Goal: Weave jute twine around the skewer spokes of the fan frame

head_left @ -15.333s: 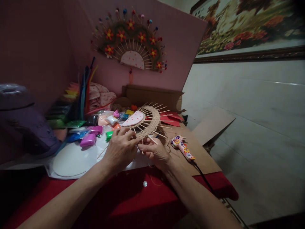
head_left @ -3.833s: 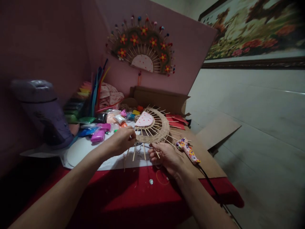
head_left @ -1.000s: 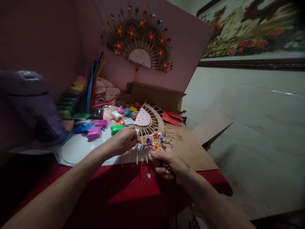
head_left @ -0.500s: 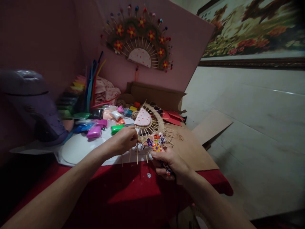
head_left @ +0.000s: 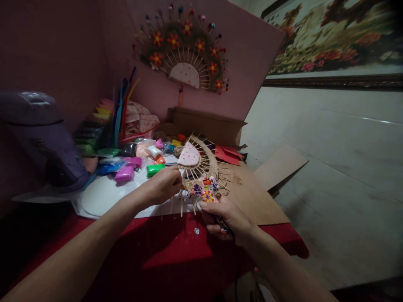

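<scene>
L hand (head_left: 163, 184): fingers curled at near edge of fan frame (head_left: 209, 153); can't tell if gripping. R hand (head_left: 226, 216): wrapped round glue gun (head_left: 203, 189); frame just beyond. Frame prob. light, sticks (head_left: 181, 205) fragile; hold by twine band (head_left: 213, 167).

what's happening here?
A person is working on a twine-and-stick fan. Their right hand grips a flower-patterned glue gun, its nozzle toward the left hand. That hand is closed at the fan's edge; the fingers hide exactly what they grip. A flower-decorated fan stands behind; a green packet lies nearby.
</scene>
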`<state>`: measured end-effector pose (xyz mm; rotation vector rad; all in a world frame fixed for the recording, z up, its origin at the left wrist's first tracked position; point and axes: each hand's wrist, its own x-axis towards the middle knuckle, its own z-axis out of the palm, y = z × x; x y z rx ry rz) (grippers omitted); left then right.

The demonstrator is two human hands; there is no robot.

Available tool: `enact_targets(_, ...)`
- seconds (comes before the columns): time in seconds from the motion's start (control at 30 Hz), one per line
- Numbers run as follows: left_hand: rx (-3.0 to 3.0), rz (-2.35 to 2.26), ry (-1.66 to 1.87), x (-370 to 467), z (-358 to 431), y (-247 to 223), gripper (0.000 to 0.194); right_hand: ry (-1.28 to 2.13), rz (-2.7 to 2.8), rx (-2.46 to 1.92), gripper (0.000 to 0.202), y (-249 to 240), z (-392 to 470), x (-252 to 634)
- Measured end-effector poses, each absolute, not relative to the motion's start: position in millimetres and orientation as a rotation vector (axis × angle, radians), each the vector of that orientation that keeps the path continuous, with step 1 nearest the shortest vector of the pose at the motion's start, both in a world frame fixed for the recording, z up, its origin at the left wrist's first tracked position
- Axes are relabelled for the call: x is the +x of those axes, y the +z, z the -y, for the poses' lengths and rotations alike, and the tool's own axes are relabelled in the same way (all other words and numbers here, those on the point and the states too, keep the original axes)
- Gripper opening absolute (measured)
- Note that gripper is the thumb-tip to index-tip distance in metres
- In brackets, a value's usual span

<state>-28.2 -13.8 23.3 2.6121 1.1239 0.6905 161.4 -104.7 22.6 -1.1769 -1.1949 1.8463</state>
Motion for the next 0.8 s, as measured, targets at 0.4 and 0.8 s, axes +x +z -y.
enact_targets(0.4,2.609,-1.107,0.718,-28,13,22,0.015,1.864,1.159,-1.168,0.024,21,106,162)
enact_targets(0.8,2.621,-1.114,0.697,-29,13,22,0.015,1.769,1.019,-1.036,0.027,34,110,175)
